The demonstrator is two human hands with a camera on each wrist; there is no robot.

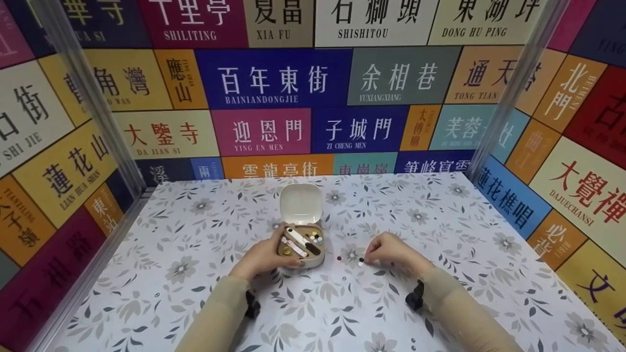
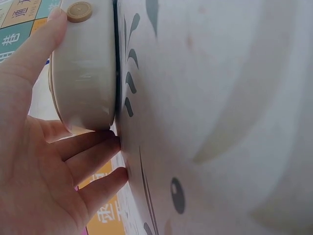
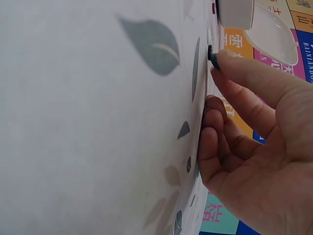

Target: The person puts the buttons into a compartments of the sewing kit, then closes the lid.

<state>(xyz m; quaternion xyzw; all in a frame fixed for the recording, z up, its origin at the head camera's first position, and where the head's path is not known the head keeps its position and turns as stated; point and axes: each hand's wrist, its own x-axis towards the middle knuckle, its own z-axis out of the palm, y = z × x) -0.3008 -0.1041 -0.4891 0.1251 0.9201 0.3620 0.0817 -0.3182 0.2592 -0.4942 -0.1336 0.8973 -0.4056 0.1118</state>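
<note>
A small cream sewing case [image 1: 313,261] stands on the table with its lid [image 1: 301,204] raised. My left hand [image 1: 264,254] grips its left side, the thumb by the brown button [image 2: 79,11] on the front wall and the fingers round the side. Inside lie slim white, pink and dark sticks, a gold piece [image 1: 286,251] and several small coloured buttons [image 1: 315,238]. To the right, my right hand [image 1: 389,250] pinches a small dark button [image 3: 215,61] between thumb and forefinger, just above the tabletop. Beside it lie a black button [image 1: 361,259], a white button [image 1: 361,264] and a dark red button [image 1: 339,258].
A white cloth with a grey leaf and flower print covers the table [image 1: 195,293]. Panels with coloured signs [image 1: 274,78] rise at the back and both sides. Dark bands [image 1: 415,296] sit at both wrists.
</note>
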